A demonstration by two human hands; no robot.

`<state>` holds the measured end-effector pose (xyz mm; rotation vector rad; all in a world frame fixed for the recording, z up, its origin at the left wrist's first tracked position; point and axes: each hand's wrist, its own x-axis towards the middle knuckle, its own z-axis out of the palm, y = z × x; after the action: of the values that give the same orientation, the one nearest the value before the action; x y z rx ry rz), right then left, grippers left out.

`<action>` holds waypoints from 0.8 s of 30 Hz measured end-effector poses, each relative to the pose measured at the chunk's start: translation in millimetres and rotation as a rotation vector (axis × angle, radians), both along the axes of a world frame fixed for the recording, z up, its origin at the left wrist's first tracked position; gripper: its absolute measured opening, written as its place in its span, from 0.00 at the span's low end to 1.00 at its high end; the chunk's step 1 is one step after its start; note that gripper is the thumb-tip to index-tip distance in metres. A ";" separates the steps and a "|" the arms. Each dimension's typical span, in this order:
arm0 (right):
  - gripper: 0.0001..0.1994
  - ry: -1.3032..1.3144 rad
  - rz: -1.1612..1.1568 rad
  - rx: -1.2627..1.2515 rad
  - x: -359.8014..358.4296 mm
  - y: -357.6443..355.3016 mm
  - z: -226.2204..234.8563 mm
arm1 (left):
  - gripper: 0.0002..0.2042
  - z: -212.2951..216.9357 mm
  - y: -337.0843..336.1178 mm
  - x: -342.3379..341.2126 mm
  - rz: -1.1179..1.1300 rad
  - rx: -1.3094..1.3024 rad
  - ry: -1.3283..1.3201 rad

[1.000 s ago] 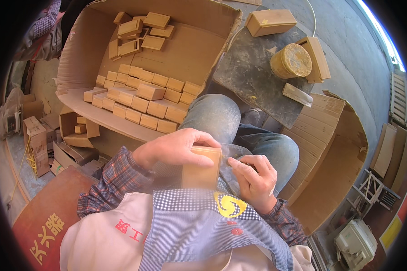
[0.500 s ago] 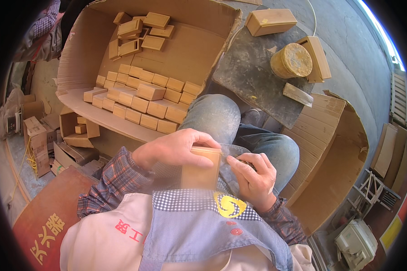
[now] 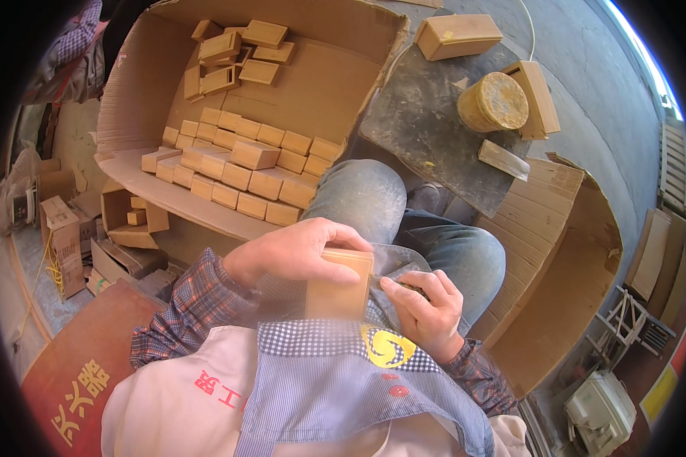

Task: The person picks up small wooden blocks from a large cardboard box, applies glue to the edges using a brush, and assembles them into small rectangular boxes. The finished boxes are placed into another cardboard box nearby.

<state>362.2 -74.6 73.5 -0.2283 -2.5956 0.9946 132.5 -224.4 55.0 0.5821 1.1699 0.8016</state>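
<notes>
A pale wooden box (image 3: pixel 338 286) stands against my apron in my lap, its lower part blurred. My left hand (image 3: pixel 305 250) is closed over its top end, fingers across the far edge and thumb on the face towards me. Beside the box's right edge, my right hand (image 3: pixel 428 308) is closed in a pinch, thumb forward and fingers curled. A small dark brownish piece (image 3: pixel 413 289) shows between its fingers; I cannot make out what it is.
A large cardboard carton (image 3: pixel 320 57) ahead holds many small wooden boxes (image 3: pixel 255 154), stacked in rows and loosely piled. On a dark board (image 3: pixel 411 114) at the far right stand a round tub (image 3: pixel 492 103) and a larger wooden box (image 3: pixel 457 36). Another carton (image 3: pixel 564 282) lies open at right.
My right hand has shifted slightly towards me and to the left along the box's right side. The left hand and the box stay in place.
</notes>
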 end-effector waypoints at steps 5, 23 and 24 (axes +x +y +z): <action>0.17 -0.025 -0.017 -0.002 -2.6 3.0 0.5 | 0.29 0.3 0.6 0.2 0.003 -0.004 -0.004; 0.09 0.098 -0.372 0.743 -130.1 211.2 -33.2 | 0.27 2.3 -5.8 3.4 0.058 -0.030 -0.006; 0.09 0.098 -0.393 0.704 -120.7 200.4 -26.6 | 0.27 2.4 -6.9 4.3 0.080 -0.054 -0.038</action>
<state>241.5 125.9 46.9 -0.4578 -2.4904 -0.0552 136.7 -231.3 57.4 0.4756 1.1826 0.8433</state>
